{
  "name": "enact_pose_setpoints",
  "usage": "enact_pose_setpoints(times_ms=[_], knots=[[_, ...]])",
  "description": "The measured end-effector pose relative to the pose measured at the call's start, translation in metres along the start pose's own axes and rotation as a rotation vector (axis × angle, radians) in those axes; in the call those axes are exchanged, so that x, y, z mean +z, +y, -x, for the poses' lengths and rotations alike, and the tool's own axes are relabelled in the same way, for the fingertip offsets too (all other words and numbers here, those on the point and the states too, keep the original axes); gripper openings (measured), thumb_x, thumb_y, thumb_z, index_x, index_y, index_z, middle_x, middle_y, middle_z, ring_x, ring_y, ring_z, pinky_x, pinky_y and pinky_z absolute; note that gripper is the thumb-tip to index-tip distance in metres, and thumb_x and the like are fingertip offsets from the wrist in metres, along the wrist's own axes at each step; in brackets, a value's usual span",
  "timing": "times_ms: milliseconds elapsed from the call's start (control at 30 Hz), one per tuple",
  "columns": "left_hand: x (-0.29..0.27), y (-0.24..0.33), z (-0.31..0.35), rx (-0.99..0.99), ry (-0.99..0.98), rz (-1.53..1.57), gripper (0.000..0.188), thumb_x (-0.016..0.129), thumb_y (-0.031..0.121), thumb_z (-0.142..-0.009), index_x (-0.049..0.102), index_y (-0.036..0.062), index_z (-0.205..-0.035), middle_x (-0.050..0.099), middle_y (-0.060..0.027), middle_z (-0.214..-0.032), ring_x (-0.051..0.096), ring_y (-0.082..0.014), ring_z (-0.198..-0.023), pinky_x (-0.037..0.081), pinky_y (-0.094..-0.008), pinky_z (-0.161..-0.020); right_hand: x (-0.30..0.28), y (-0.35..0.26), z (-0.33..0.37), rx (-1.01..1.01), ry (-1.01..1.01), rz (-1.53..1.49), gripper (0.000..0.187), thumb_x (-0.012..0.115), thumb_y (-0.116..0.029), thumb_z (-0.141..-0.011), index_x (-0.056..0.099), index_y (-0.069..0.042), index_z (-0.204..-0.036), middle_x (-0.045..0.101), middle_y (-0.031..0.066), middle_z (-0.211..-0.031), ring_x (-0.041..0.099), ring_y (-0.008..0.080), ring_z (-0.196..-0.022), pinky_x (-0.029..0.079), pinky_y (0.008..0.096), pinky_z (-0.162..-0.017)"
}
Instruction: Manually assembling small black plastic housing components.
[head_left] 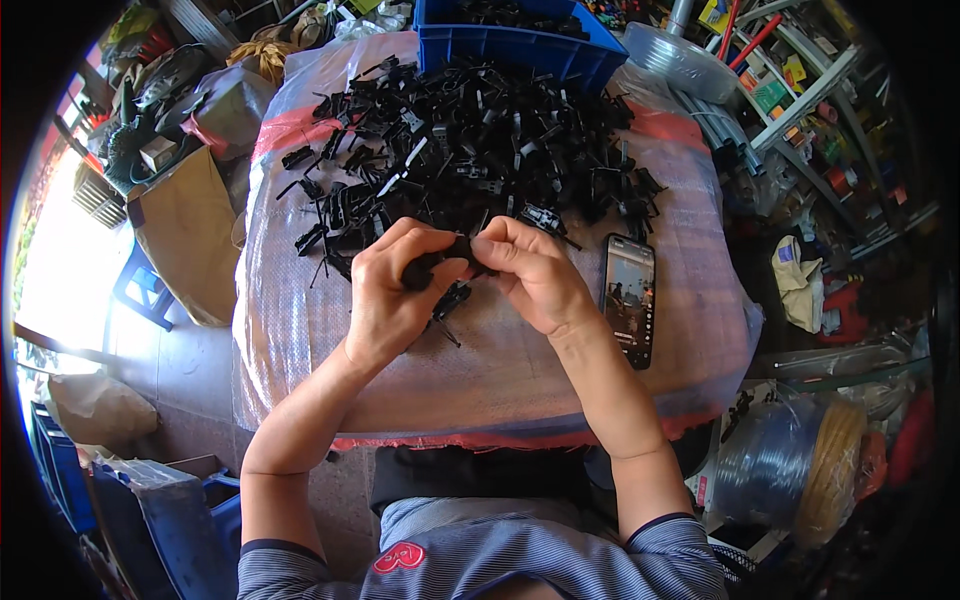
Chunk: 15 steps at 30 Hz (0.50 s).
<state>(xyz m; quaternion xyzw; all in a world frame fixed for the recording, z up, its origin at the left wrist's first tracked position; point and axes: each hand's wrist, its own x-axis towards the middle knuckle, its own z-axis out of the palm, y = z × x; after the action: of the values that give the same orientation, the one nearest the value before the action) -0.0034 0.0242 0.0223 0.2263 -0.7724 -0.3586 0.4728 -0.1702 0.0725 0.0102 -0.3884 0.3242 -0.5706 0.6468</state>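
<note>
You are in what looks like a cluttered workshop; before you, mid-frame, a heap of small black parts [480, 150] covers much of a table wrapped in woven plastic sheeting [690, 290], with a blue crate [500, 50] at the top; you have a coil of clear tubing [680, 65] and metal racking [815, 98] upper right, a large wrapped spool [770, 465] lower right, and blue bins [165, 525] lower left.

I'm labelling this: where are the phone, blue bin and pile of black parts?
Phone [629, 298]: head view, on its screen.
Blue bin [500, 46]: head view, on its near wall.
Pile of black parts [478, 150]: head view, its middle.
</note>
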Motion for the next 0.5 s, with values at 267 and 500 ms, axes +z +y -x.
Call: enact_pose_setpoints(times_ms=[267, 500], knots=[[-0.014, -0.010, -0.013, -0.591, 0.076, 0.522, 0.010, 0.065, 0.010, -0.079, 0.062, 0.0019, -0.083, 0.058, -0.0019, -0.068, 0.050, -0.0076, -0.060, 0.039, -0.0203, -0.055, 0.021, -0.007, 0.004, -0.303, 0.078, 0.659, 0.028, 0.066, -0.011, -0.078, 0.055, -0.001, -0.103, 0.059, 0.0051, -0.089, 0.055, 0.0133, -0.085, 0.047, 0.0267, -0.075], [-0.005, -0.014, -0.005, -0.738, 0.012, 0.627, 0.010, 0.068, 0.013, -0.077, 0.062, 0.0049, -0.082, 0.055, 0.0019, -0.063, 0.047, -0.0039, -0.055, 0.035, -0.0181, -0.050, 0.023, 0.002, -0.001, -0.814, 0.202, 1.409, 0.039, 0.067, 0.002, -0.066, 0.057, 0.000, -0.103, 0.059, 0.0142, -0.088, 0.059, 0.0292, -0.079, 0.049, 0.0346, -0.068]])
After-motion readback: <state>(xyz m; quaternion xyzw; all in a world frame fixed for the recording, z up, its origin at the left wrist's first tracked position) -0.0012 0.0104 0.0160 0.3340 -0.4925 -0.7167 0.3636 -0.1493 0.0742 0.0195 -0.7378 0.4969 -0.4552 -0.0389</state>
